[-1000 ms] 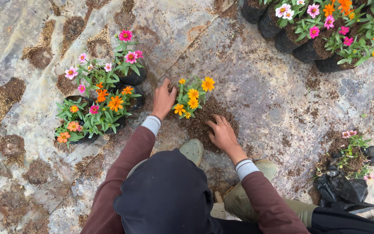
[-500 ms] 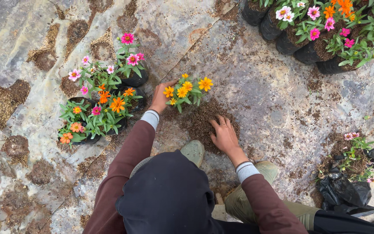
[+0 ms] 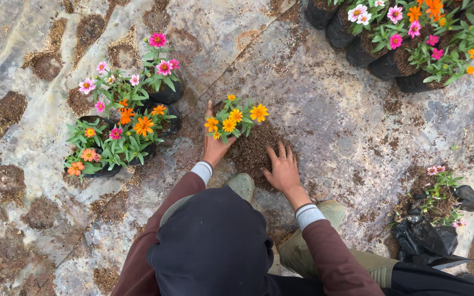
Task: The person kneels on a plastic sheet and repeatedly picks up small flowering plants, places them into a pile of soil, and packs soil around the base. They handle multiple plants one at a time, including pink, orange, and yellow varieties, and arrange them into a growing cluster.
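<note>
Between hands: yellow-flowered plant point(image 3: 236, 118), left hand point(image 3: 215, 143) touching, right hand point(image 3: 282, 169) near.

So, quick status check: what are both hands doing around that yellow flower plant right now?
Left hand against the yellow flower plant, at its base. Right hand flat, fingers spread, on the soil mound. Potted flowers close on the left, not touching.

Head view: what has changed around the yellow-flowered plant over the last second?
The left hand slid in from the plant's left to its base, partly hidden under the yellow-flowered plant. The right hand stayed flat on the dark soil patch, fingers spread. The plant shifted slightly. The potted flowers at left and the black pots at top right did not move.
</note>
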